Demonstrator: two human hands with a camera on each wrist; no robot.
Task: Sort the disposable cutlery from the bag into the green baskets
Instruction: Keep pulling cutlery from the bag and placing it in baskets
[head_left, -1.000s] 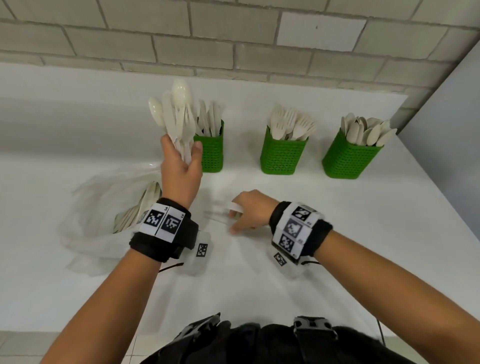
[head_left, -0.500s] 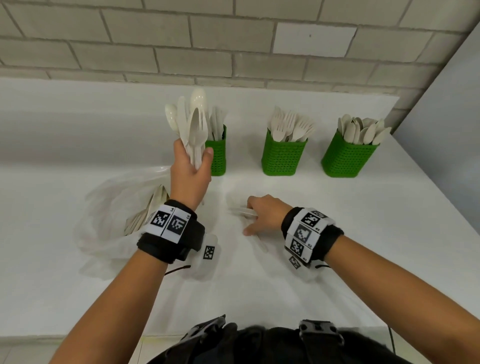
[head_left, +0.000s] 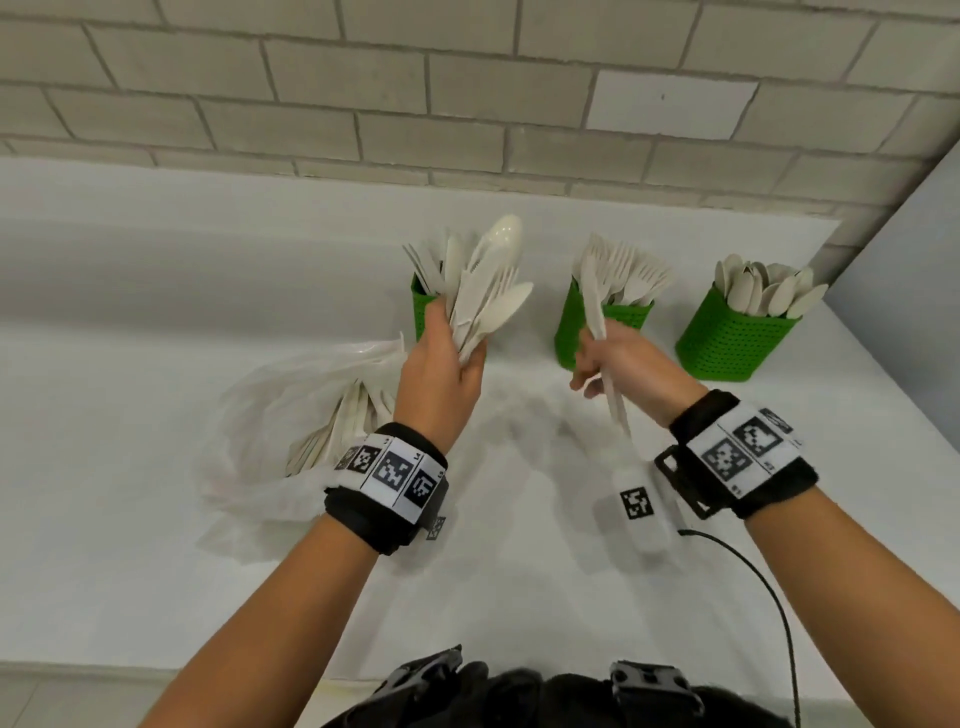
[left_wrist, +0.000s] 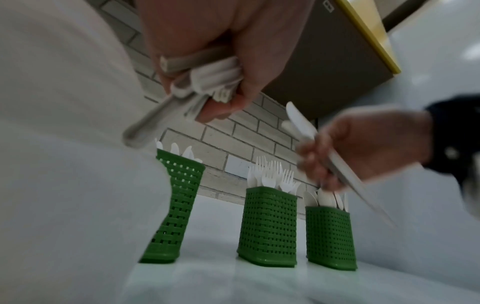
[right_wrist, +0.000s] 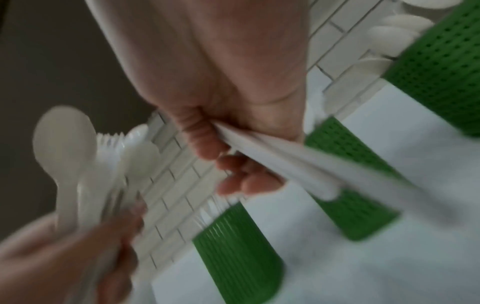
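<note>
My left hand grips a fanned bundle of white spoons, forks and knives, held upright in front of the left green basket, which holds knives and is partly hidden. My right hand pinches a white knife, blade up, just in front of the middle basket, which holds forks. The right basket holds spoons. The clear plastic bag lies at the left with more cutlery inside. In the left wrist view the bundle and the knife hang above all three baskets.
The white table runs back to a brick wall. A grey panel closes off the right side. A black cable trails over the table near my right forearm. The table's front edge is close to my body.
My right hand has lifted off the table with a knife and risen toward the middle basket. The left hand's bundle has tilted to the right.
</note>
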